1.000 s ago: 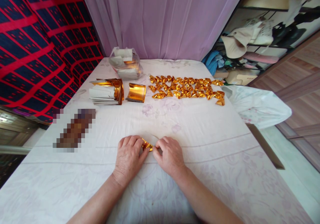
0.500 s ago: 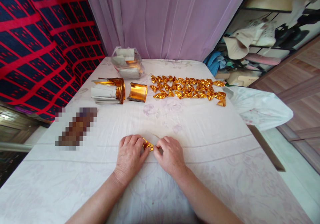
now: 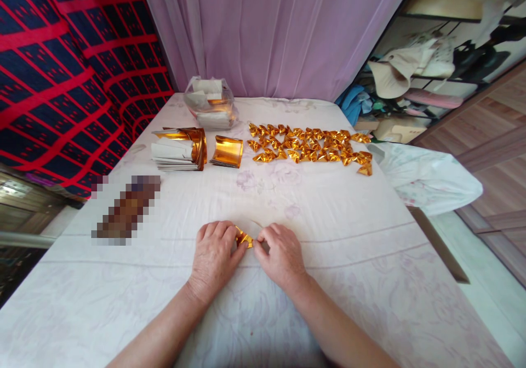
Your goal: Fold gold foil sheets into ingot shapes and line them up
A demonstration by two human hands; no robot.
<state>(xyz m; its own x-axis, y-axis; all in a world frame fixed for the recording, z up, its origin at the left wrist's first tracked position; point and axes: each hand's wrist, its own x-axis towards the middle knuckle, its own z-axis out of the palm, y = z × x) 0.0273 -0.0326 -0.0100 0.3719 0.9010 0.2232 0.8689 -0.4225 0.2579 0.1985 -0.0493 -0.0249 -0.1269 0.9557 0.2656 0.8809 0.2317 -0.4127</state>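
Observation:
Between my two hands, near the front of the table, is a sheet of gold foil paper (image 3: 245, 238), partly folded, with its pale backing turned up at the far side. My left hand (image 3: 214, 254) pinches its left part between thumb and fingers. On the other side my right hand (image 3: 280, 253) grips the right part with thumb and fingertips. The palms and curled fingers hide much of the sheet. Farther back lie several folded gold paper ingots (image 3: 311, 144) in rows. Left of them sits a small stack of gold foil sheets (image 3: 228, 152).
A larger stack of foil paper (image 3: 177, 151) stands at the back left, before a clear plastic bag (image 3: 210, 103) of more sheets. A blurred-out item (image 3: 126, 209) lies at left on the cloth-covered table (image 3: 341, 302). A white bag (image 3: 431, 176) hangs off the right edge.
Both hands stay almost in place on the foil paper. The raised pale part at its far side looks slightly lower. The whole view has shifted a few pixels.

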